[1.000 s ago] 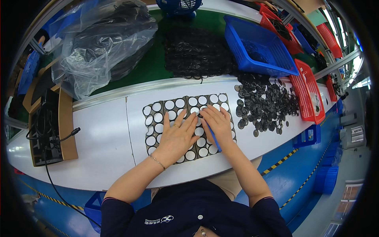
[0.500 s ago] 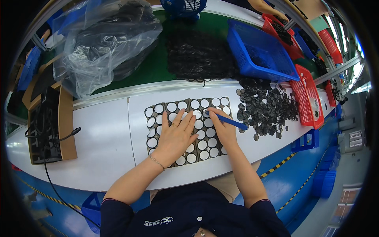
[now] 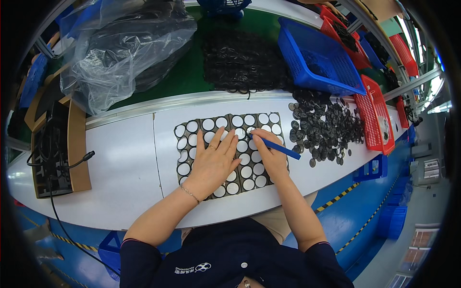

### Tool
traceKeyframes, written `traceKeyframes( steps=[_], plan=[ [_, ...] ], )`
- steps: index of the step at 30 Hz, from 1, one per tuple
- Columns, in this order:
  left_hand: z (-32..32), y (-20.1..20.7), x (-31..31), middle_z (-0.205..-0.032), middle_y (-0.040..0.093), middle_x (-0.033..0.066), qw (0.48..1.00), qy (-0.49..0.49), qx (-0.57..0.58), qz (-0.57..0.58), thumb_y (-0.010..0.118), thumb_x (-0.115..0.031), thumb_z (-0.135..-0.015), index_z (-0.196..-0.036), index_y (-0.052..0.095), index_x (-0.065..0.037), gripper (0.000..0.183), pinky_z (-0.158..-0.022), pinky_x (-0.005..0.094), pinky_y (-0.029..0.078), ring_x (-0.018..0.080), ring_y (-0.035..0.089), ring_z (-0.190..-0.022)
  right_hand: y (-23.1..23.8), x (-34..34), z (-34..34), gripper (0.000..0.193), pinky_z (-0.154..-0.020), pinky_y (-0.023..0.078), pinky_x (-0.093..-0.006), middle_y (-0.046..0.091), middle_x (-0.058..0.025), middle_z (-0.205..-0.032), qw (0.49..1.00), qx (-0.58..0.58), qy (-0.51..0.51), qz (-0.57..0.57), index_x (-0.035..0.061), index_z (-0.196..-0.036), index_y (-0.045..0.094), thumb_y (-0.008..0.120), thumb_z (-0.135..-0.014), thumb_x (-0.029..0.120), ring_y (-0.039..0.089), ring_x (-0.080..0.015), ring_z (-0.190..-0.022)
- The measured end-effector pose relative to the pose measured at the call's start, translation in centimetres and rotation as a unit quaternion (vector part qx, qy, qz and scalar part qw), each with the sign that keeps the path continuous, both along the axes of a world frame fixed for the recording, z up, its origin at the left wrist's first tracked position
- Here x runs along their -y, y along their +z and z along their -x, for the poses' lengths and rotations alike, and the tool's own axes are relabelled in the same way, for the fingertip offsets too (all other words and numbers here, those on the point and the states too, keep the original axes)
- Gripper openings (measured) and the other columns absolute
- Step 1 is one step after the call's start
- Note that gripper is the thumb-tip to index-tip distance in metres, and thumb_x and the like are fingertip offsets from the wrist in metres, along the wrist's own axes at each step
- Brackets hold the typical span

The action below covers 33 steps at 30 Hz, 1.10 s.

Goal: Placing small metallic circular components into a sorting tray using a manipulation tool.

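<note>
A dark sheet (image 3: 224, 180) with rows of round white discs (image 3: 232, 188) set in it lies on the white bench in front of me. My left hand (image 3: 213, 163) rests flat on its middle, fingers spread, covering several discs. In my right hand (image 3: 271, 156) is a slim blue pen-like tool (image 3: 283, 149), gripped between thumb and fingers. Its tip meets the sheet near a disc in the upper rows, beside my left fingertips. What kind of tip it has is too small to tell.
Loose dark round pieces (image 3: 321, 129) are heaped to the right, beside a red basket (image 3: 373, 108). Behind stand a blue basket (image 3: 300, 72), black bundled parts (image 3: 240, 62) and a clear plastic bag (image 3: 115, 62). A cardboard box (image 3: 81, 158) with black cables sits at left.
The whole view has shifted slightly. The tool tip sits a little nearer to me on the sheet, still among the upper rows. My left hand stays spread on the discs.
</note>
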<state>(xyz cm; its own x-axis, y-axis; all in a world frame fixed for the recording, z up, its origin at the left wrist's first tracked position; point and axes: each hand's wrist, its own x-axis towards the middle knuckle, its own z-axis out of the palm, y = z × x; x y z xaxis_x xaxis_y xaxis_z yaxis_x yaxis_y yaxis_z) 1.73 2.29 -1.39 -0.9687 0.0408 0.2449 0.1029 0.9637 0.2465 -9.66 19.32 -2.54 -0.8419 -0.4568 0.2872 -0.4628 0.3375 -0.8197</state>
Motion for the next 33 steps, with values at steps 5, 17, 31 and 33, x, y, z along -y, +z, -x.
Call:
traceKeyframes(
  steps=[5,17,31,33],
  plan=[
    [0.0,-0.1,0.0,-0.148,0.053,0.0099,1.000,-0.001,-0.002,-0.006,0.066,-0.038,-0.094,-0.139,0.058,-0.003,0.057,-0.116,0.0648,0.024,0.0298,0.042,-0.143,0.8,-0.1,-0.2,0.025,-0.100,0.047,-0.0371,0.071,-0.0155,-0.117,0.998,0.056,0.007,-0.026,0.0010,-0.112,0.073,0.064,-0.099,0.019,0.064,-0.0285,-0.113],
    [0.0,-0.1,0.0,-0.148,0.054,0.0091,1.000,-0.001,0.001,-0.005,0.066,-0.038,-0.094,-0.139,0.057,-0.002,0.058,-0.115,0.0655,0.025,0.0300,0.041,-0.144,0.5,-0.4,3.5,0.023,-0.100,0.046,-0.0433,0.073,-0.0148,-0.106,0.931,-0.317,-0.084,-0.163,0.0017,-0.116,0.068,0.065,-0.096,0.012,0.067,-0.0307,-0.108],
    [0.0,0.0,0.1,-0.147,0.054,0.0097,1.000,-0.004,0.001,-0.002,0.066,-0.038,-0.094,-0.140,0.057,-0.002,0.059,-0.113,0.0666,0.026,0.0304,0.042,-0.142,0.7,1.3,2.1,0.027,-0.096,0.050,-0.0348,0.073,-0.0153,-0.112,0.998,0.040,-0.024,0.030,0.0002,-0.114,0.073,0.063,-0.101,0.021,0.068,-0.0270,-0.107],
    [0.0,0.0,0.1,-0.147,0.054,0.0097,1.000,-0.006,-0.003,-0.007,0.067,-0.038,-0.094,-0.139,0.057,-0.002,0.059,-0.113,0.0665,0.026,0.0303,0.042,-0.142,0.1,1.8,2.0,0.025,-0.095,0.051,-0.0355,0.074,-0.0149,-0.111,0.998,0.055,-0.011,0.035,0.0003,-0.112,0.073,0.064,-0.099,0.020,0.068,-0.0279,-0.106]
  ],
)
